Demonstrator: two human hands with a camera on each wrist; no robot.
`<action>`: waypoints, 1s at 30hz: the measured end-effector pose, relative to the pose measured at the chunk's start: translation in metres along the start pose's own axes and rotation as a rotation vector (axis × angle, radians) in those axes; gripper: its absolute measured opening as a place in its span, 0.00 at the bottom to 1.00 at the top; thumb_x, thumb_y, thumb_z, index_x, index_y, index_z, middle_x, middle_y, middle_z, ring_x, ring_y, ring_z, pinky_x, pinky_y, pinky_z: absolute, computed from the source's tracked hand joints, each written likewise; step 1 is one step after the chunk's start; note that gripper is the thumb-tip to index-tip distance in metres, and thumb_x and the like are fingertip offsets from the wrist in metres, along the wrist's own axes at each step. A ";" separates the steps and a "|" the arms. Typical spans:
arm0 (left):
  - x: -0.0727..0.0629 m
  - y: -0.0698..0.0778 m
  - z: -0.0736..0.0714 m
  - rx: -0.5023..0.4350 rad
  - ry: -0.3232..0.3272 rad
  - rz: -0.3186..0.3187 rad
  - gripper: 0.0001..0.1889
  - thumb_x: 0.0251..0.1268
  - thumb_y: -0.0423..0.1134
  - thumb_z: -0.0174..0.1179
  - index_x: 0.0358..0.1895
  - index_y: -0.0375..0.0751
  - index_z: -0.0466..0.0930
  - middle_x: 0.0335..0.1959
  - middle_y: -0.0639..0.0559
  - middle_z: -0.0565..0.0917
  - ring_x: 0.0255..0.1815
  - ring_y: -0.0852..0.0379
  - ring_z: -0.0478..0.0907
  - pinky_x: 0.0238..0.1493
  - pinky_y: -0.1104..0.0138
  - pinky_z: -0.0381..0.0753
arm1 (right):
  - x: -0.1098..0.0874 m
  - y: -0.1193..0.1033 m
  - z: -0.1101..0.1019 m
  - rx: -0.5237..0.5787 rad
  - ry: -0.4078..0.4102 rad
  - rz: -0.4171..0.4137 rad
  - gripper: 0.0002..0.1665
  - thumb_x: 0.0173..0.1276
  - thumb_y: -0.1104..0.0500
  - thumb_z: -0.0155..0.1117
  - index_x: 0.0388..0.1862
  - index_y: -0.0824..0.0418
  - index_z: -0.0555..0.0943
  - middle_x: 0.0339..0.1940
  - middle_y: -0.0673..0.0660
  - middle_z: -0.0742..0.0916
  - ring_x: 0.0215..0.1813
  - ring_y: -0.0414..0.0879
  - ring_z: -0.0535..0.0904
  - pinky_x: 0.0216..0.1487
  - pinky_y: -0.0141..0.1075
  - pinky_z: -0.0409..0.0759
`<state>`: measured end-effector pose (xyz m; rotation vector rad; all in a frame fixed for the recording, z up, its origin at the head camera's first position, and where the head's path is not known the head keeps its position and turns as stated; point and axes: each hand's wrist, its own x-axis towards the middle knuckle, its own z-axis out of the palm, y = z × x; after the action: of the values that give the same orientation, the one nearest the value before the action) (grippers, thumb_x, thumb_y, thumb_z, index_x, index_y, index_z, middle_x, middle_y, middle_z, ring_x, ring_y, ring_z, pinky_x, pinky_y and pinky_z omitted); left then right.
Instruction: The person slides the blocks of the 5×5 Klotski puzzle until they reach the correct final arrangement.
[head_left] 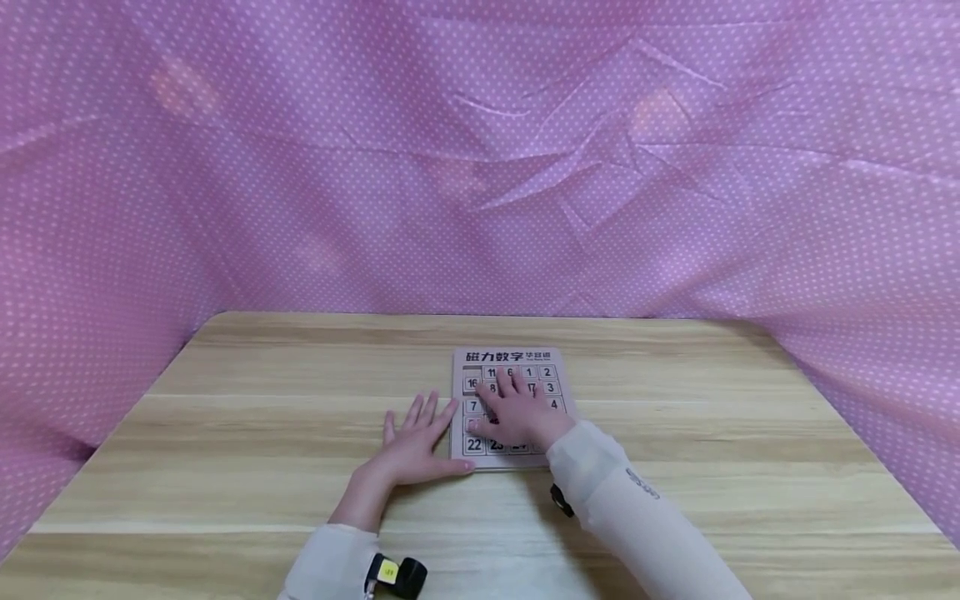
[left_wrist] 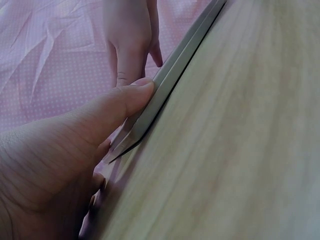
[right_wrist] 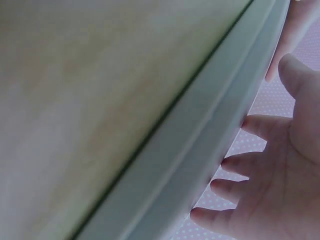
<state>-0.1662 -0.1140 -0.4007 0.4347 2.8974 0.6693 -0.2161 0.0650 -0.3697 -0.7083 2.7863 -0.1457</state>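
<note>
A grey number sliding puzzle lies flat on the table, its title in dark characters along the top. Tile 16 sits in the left column with dark gaps above and below it. Over the tiles my right hand is spread, covering several numbers in the middle and lower right. Its fingertips meet the puzzle's face in the right wrist view. My left hand rests beside the puzzle's left edge with fingers extended. The left thumb touches the frame near its lower left corner.
The wooden table extends on both sides of the puzzle. Pink dotted cloth hangs behind it and along the left and right sides. A small dark wrist camera is strapped at the left sleeve.
</note>
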 end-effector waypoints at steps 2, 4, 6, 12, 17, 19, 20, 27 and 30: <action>0.000 -0.001 0.000 0.003 -0.003 -0.002 0.49 0.40 0.71 0.51 0.67 0.53 0.46 0.67 0.44 0.41 0.65 0.46 0.31 0.55 0.44 0.23 | -0.001 0.000 0.001 0.003 -0.001 -0.004 0.41 0.59 0.32 0.39 0.67 0.49 0.51 0.67 0.62 0.48 0.65 0.60 0.39 0.57 0.60 0.42; 0.001 -0.001 0.001 0.003 -0.005 -0.004 0.49 0.40 0.71 0.51 0.67 0.54 0.46 0.67 0.44 0.40 0.65 0.46 0.31 0.55 0.44 0.23 | -0.002 0.000 0.001 0.002 0.000 -0.012 0.41 0.59 0.32 0.39 0.67 0.49 0.51 0.67 0.62 0.48 0.65 0.61 0.39 0.57 0.60 0.43; 0.001 -0.001 0.001 0.000 -0.009 -0.007 0.49 0.40 0.71 0.51 0.67 0.54 0.45 0.67 0.45 0.40 0.65 0.47 0.31 0.55 0.44 0.22 | -0.003 0.000 0.002 -0.002 -0.001 -0.016 0.41 0.59 0.32 0.39 0.68 0.49 0.50 0.67 0.62 0.47 0.65 0.60 0.39 0.57 0.60 0.43; 0.002 -0.003 0.000 -0.003 -0.010 -0.008 0.49 0.40 0.70 0.52 0.67 0.53 0.46 0.67 0.45 0.41 0.65 0.46 0.31 0.54 0.44 0.23 | -0.005 0.000 0.004 0.008 0.005 -0.023 0.42 0.59 0.32 0.40 0.67 0.50 0.51 0.67 0.62 0.48 0.65 0.60 0.41 0.57 0.59 0.46; 0.002 -0.002 0.000 -0.005 -0.009 -0.006 0.49 0.40 0.70 0.52 0.67 0.53 0.46 0.67 0.44 0.41 0.65 0.46 0.32 0.55 0.44 0.23 | -0.007 0.000 0.003 0.006 -0.010 -0.020 0.43 0.58 0.31 0.41 0.68 0.50 0.51 0.68 0.62 0.48 0.65 0.60 0.41 0.57 0.59 0.47; 0.002 -0.002 0.000 -0.007 -0.007 -0.003 0.49 0.40 0.71 0.52 0.67 0.53 0.46 0.67 0.44 0.41 0.65 0.46 0.32 0.55 0.44 0.23 | -0.007 0.001 0.003 0.018 -0.011 -0.028 0.43 0.58 0.31 0.41 0.67 0.50 0.51 0.67 0.62 0.48 0.65 0.60 0.41 0.57 0.59 0.46; 0.002 -0.001 0.000 -0.007 -0.006 0.000 0.49 0.39 0.71 0.51 0.67 0.53 0.46 0.67 0.44 0.41 0.65 0.45 0.32 0.54 0.43 0.23 | -0.008 0.003 0.003 0.027 -0.010 -0.032 0.43 0.58 0.31 0.41 0.67 0.51 0.51 0.67 0.63 0.48 0.65 0.61 0.40 0.57 0.59 0.46; 0.002 -0.001 0.002 0.001 -0.001 0.005 0.50 0.38 0.72 0.50 0.67 0.54 0.45 0.67 0.44 0.41 0.65 0.46 0.31 0.54 0.44 0.22 | -0.012 0.031 0.001 0.064 0.002 0.040 0.45 0.58 0.31 0.42 0.67 0.55 0.51 0.67 0.64 0.50 0.65 0.60 0.41 0.57 0.59 0.45; 0.001 -0.001 0.002 -0.002 0.004 -0.004 0.51 0.37 0.72 0.51 0.67 0.54 0.45 0.67 0.44 0.41 0.65 0.46 0.31 0.55 0.44 0.22 | -0.014 0.042 -0.001 0.064 0.008 0.071 0.47 0.57 0.31 0.42 0.67 0.57 0.51 0.66 0.65 0.51 0.65 0.60 0.42 0.58 0.59 0.46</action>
<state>-0.1672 -0.1133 -0.4026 0.4271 2.9006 0.6730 -0.2240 0.1085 -0.3725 -0.5939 2.7964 -0.2234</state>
